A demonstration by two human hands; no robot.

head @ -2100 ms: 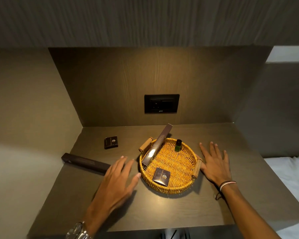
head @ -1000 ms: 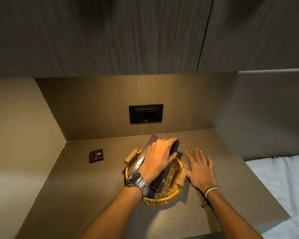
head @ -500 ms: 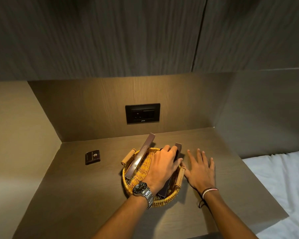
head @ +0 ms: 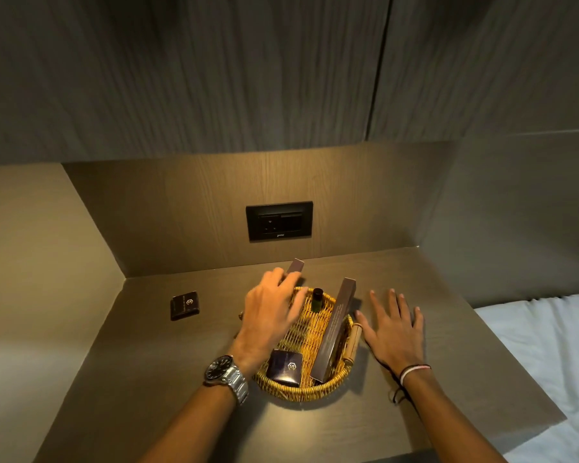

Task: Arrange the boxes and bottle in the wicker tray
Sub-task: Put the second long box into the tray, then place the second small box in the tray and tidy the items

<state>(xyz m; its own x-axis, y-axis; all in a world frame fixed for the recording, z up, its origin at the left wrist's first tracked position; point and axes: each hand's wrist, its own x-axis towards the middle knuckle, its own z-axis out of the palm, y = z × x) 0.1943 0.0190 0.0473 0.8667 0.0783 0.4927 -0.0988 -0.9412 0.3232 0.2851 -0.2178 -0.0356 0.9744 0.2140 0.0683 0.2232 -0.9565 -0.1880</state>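
A round wicker tray [head: 310, 390] sits mid-shelf. Inside it, a long brown box [head: 335, 332] lies along the right side, a small dark square box [head: 285, 365] lies at the front, and a small dark bottle [head: 317, 299] stands at the back. A second long box [head: 296, 265] pokes out over the tray's far left rim, mostly hidden by my left hand [head: 269, 312], which hovers over the tray's left half with fingers spread and touching that box. My right hand [head: 393, 325] lies flat and open on the shelf, beside the tray's right handle. Another small dark box [head: 185, 305] lies on the shelf at the left.
The shelf [head: 147, 379] is a wooden niche closed by walls at the left and back. A black power socket [head: 279, 221] sits in the back wall. Dark cabinets hang overhead. A white bed [head: 542, 355] borders the shelf on the right.
My left hand has let go of the long box, now lying along the tray's right side, and moved left to the other long box. The bottle and square box show again.
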